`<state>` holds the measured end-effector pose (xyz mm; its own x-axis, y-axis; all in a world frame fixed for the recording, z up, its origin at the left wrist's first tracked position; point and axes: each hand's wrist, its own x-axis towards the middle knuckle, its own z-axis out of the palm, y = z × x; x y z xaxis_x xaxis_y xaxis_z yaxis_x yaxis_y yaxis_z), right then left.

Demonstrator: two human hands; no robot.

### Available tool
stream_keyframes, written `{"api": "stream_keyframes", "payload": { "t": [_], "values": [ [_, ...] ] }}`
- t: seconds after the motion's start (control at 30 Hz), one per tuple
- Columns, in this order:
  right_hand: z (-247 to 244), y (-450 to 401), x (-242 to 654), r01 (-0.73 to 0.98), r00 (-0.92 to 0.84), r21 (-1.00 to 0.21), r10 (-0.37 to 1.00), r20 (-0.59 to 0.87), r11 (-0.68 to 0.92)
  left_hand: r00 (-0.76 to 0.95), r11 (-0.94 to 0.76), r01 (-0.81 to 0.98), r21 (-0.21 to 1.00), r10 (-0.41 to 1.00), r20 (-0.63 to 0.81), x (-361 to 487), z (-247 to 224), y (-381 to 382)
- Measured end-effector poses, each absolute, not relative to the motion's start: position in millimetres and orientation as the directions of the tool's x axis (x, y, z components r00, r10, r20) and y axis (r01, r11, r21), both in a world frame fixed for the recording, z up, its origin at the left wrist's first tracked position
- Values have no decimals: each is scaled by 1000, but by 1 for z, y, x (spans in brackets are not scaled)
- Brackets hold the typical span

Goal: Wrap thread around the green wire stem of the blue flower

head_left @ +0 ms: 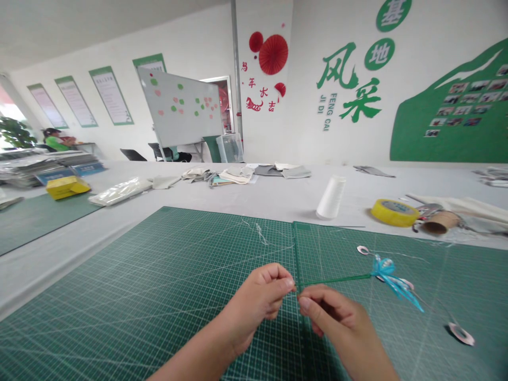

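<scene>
My left hand [260, 296] is closed in a pinch at the near end of a thin green cord [337, 279]. My right hand [337, 317] has its thumb and finger pressed together just beside the left fingertips; what lies between them is too small to make out. The cord runs right to a light-blue ribbon bow [384, 267], whose tails trail over the mat. Around the bow lie small pale pink oval pieces, one a ring [362, 250] above it and another oval [460, 334] at lower right, with thin threads or wires running from them.
Green cutting mats [178, 275] lie under my hands. Beyond them stand a white thread cone [331, 197], a yellow tape roll [394, 212] and a brown cardboard tube [440, 223]. Fabric pieces [238, 173] and a yellow packet [67, 187] lie farther back. A person [57, 139] sits far left.
</scene>
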<state>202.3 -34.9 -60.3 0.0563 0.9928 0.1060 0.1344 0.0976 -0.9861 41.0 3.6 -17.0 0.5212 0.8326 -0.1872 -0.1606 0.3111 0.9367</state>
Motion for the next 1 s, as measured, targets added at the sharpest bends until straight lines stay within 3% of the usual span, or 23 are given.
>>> {"api": "stream_keyframes", "payload": {
  "t": [0.23, 0.5, 0.7, 1.0],
  "values": [
    [-64, -28, 209, 116, -24, -985, 992, 126, 128, 569, 324, -167, 931, 803, -178, 39, -18, 5],
    [-57, -28, 209, 130, 2, -982, 991, 137, 136, 592, 308, -118, 944, 785, -182, 37, -19, 4],
    [-47, -30, 212, 254, -41, -939, 972, 230, 233, 633, 301, -58, 952, 749, -198, 35, -14, 3],
    [-46, -29, 219, 249, -137, -900, 933, 333, 358, 663, 340, 38, 940, 696, -278, 35, -15, 1]
  ]
}}
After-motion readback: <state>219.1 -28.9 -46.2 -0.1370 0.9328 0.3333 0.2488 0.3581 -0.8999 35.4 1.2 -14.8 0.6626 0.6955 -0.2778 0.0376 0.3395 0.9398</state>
